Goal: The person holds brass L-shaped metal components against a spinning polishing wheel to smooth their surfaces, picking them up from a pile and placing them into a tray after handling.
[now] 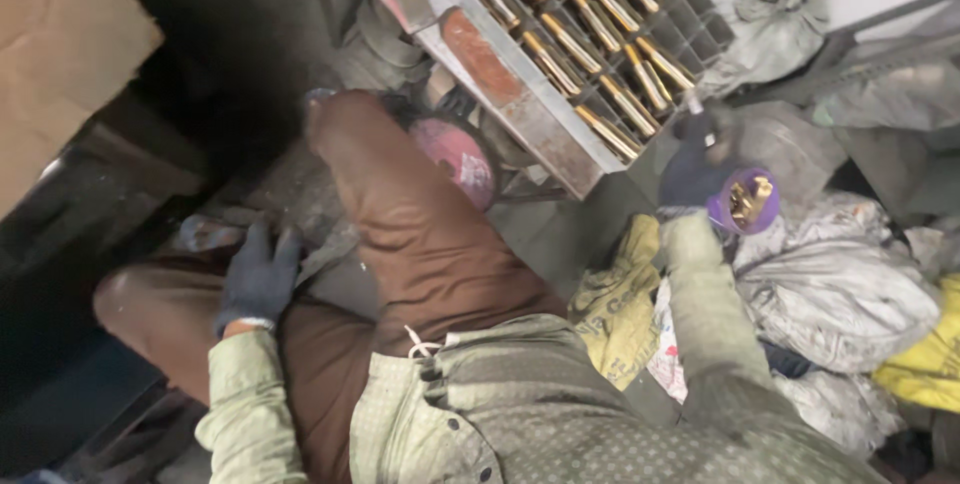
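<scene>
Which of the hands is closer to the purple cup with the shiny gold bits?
The right hand. It is right beside the purple cup, at its rim. The left hand rests far away, by the person's knee.

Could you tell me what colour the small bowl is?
Purple; the bowl shows in the head view.

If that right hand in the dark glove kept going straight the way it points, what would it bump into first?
Probably the gridded metal tray holding brass-coloured pieces. The right hand points up toward the tray's near corner, with a purple cup of small brass bits beside it. Depth is unclear, so it may pass just beside the corner.
</scene>
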